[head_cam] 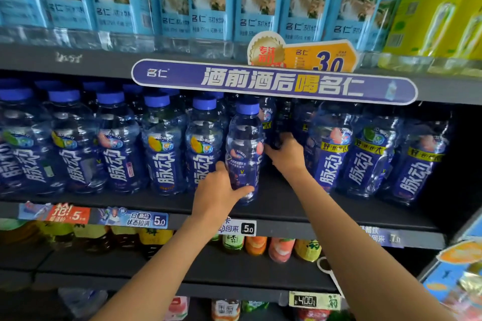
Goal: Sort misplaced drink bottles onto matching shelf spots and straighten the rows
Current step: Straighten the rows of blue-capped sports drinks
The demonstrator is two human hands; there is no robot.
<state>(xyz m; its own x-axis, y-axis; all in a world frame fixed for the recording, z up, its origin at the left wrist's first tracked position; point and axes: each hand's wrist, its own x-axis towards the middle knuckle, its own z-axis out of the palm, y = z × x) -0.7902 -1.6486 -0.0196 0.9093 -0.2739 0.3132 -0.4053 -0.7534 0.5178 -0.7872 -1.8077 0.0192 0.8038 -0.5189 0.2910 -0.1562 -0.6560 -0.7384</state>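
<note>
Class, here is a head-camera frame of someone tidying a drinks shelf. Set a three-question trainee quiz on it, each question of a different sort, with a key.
1. True or false: the left hand grips the front blue-capped bottle near its base.
2. The right hand is: A) on the purple shelf banner; B) reaching behind that bottle into the gap; C) on a price tag.
3. Fill in: the yellow-labelled bottles stand at the ____ end of the top shelf.

Key: 1 true; 2 B; 3 right.
</note>
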